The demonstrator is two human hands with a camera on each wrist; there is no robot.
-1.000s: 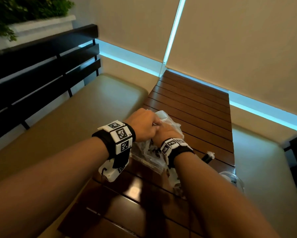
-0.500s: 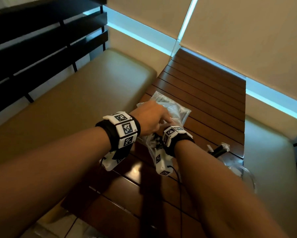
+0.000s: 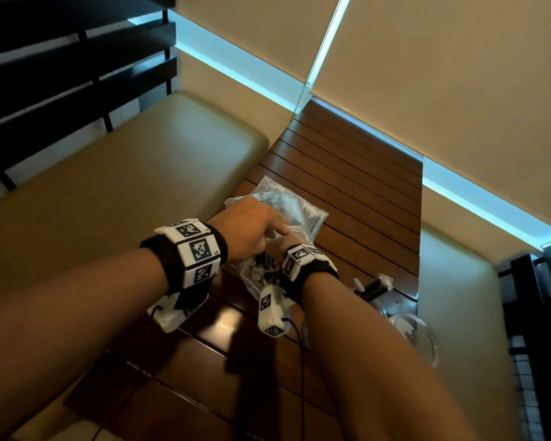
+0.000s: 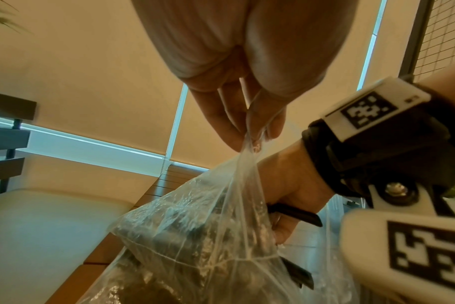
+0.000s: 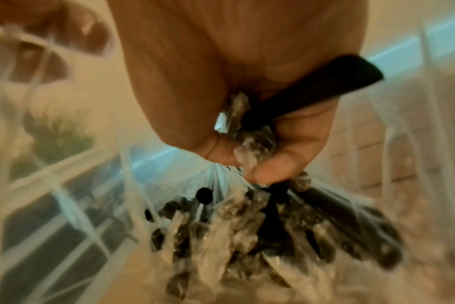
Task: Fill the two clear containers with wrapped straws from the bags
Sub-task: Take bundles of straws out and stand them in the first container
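On the slatted table (image 3: 347, 192), fingers (image 4: 247, 127) pinch a crinkled clear bag (image 3: 286, 214) of black straws (image 5: 286, 222).

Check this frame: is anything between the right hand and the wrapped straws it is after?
Nothing visible. The right hand is inside the bag's mouth with its grip already on a bunch of wrapped straws, while the left hand pinches the clear plastic bag open.

Head looks down; wrist views close, right blurred, perhaps sharing bag (image 4: 195, 236).
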